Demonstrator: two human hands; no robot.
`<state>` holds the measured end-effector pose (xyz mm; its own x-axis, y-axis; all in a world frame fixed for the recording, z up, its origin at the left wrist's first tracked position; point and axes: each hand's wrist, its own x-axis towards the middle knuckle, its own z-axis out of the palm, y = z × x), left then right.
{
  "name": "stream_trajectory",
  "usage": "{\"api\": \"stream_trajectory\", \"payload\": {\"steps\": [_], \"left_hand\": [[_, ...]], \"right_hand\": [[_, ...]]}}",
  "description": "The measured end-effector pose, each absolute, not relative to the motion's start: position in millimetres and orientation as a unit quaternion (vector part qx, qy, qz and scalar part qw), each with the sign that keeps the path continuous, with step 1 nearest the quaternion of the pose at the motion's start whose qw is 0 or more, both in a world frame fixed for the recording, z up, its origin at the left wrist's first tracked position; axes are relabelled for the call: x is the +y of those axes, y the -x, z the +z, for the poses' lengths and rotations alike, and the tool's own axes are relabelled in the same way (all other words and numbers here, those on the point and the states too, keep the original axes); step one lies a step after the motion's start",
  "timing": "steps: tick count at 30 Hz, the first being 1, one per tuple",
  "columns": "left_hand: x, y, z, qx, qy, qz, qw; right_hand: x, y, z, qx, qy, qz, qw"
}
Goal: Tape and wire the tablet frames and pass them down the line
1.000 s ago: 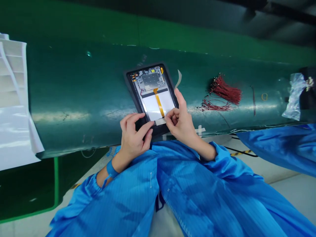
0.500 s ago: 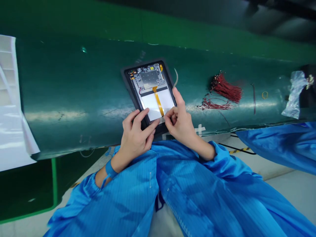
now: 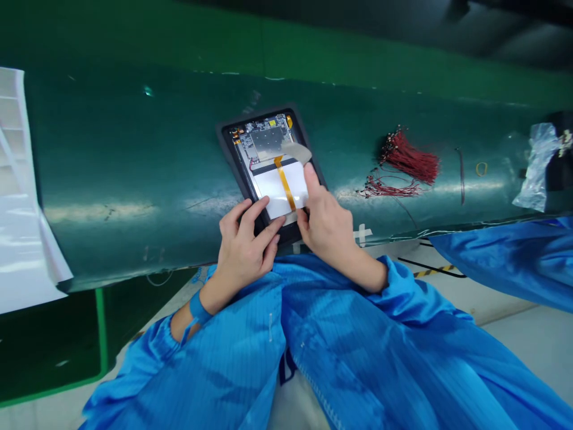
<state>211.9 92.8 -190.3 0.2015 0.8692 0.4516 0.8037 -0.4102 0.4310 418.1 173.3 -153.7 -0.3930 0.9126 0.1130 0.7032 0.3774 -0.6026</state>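
Note:
An opened tablet (image 3: 286,185) lies tilted in a dark tray-like frame (image 3: 229,149). Its circuit board (image 3: 268,134) is at the top, with a white battery (image 3: 273,200) below, crossed by an amber tape strip (image 3: 285,185). My left hand (image 3: 244,239) rests on the tablet's lower left edge, fingers spread. My right hand (image 3: 329,224) is curled at the lower right, index finger forward and thumb low by the battery edge. A greyish strip, seemingly tape (image 3: 298,152), extends from its index fingertip over the board's lower right; the grip itself is partly hidden.
Bundles of thin red wires (image 3: 409,158) lie to the right on the green bench mat (image 3: 179,149). Beyond are a yellow ring (image 3: 481,169) and a clear plastic bag (image 3: 532,170). Papers (image 3: 27,239) hang over the left side. Another person's blue sleeve (image 3: 514,257) shows at right.
My right index finger has moved slightly left over the tablet. The greyish strip has swung from outside the tablet's right edge to over the board. My left hand stays nearly still.

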Motion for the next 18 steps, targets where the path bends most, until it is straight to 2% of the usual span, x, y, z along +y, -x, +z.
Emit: {"api": "stream_trajectory", "payload": {"steps": [6, 10, 15, 18], "left_hand": [[106.7, -232.5, -180.0, 0.550, -0.787, 0.272, 0.065], [120.9, -245.2, -174.7, 0.527, -0.819, 0.217, 0.066], [101.8, -208.0, -172.3, 0.501, -0.842, 0.189, 0.073], [87.8, -188.1, -172.6, 0.505, -0.840, 0.183, 0.074]], "right_hand": [[191.2, -459.5, -168.2, -0.797, 0.465, 0.286, 0.259], [188.5, -464.7, -188.3, -0.813, 0.438, 0.251, 0.290], [182.8, -464.1, -203.4, -0.822, 0.407, 0.187, 0.352], [178.5, -466.1, -202.4, -0.853, 0.352, 0.174, 0.343]]}}
